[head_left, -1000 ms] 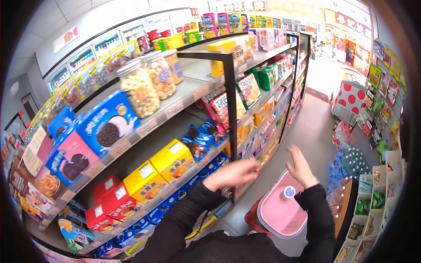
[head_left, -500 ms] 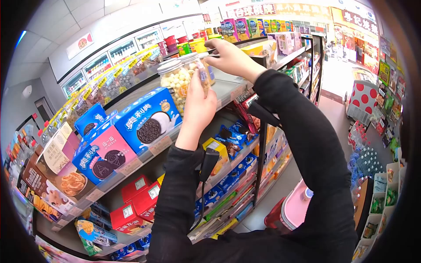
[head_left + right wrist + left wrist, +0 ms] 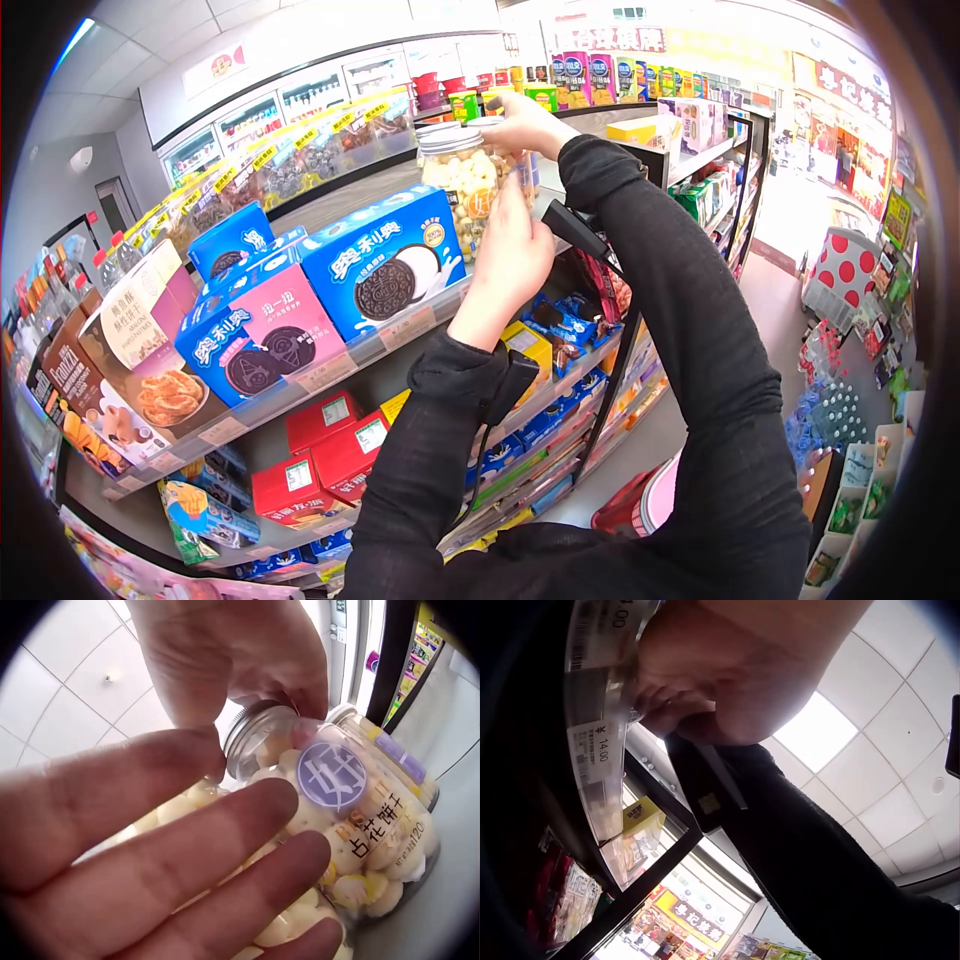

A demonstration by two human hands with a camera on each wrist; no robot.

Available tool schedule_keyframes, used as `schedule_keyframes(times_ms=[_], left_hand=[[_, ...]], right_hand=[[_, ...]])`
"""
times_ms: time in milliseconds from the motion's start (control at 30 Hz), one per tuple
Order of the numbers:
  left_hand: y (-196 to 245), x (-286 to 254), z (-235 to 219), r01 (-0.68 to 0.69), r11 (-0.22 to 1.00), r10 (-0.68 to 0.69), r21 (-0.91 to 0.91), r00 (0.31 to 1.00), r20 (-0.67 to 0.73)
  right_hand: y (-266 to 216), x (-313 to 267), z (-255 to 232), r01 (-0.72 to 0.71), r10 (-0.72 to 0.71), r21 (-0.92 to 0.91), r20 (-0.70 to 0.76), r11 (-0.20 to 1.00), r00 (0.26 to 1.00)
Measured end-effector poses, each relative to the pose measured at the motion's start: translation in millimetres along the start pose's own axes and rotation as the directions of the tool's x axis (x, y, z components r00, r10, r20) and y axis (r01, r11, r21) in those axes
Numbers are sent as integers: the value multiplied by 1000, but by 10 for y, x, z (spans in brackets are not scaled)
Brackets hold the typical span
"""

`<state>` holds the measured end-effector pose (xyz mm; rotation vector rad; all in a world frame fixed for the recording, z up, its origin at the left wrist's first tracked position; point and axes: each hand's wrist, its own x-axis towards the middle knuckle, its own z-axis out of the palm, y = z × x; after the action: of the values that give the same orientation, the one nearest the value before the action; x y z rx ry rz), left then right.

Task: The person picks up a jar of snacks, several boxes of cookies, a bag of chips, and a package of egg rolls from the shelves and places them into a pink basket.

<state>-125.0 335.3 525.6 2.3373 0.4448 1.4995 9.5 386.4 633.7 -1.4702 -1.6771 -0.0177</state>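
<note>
Clear jars of small pale round biscuits with silver screw lids stand on the top shelf, the front jar beside the blue Oreo box. My right hand reaches over them from the right. In the right wrist view its fingers curl round the lid end of the purple-labelled biscuit jar. My left hand is raised in front of the jars, its fingers straight and spread across their sides. Part of the left hand's palm fills the top of the left wrist view.
A pink Oreo box and biscuit cartons line the shelf leftward. Red boxes sit on the shelf below. A black shelf post stands near my right forearm. A pink-lidded bin is on the floor at right.
Both hands have risen from above the pink-lidded bin to the jars on the top shelf. The head view has turned left, and the right hand now grips a jar near its lid.
</note>
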Motion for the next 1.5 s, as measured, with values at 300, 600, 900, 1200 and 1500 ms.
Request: schedule_keyframes(times_ms=[300,600,900,1200,1500], left_hand=[[74,-19,25,53,998,-52,21,998,-22],[630,37,527,-8,842,44,-539,998,54],[1289,-585,1586,16,635,231,-773,950,209],[1341,-1901,2892,353,625,386,-696,636,668],[1207,-3359,4107,422,773,358,-473,325,875]], right_hand=[[-53,-218,-683,102,-121,-109,-176,989,977],[-573,-1405,-1555,36,-31,39,-117,999,993],[-504,-3025,-2009,24,-20,-323,13,946,1000],[646,-4714,-2276,-235,310,-384,145,893,940],[1828,-6264,-1610,-619,684,-349,99,704,722]])
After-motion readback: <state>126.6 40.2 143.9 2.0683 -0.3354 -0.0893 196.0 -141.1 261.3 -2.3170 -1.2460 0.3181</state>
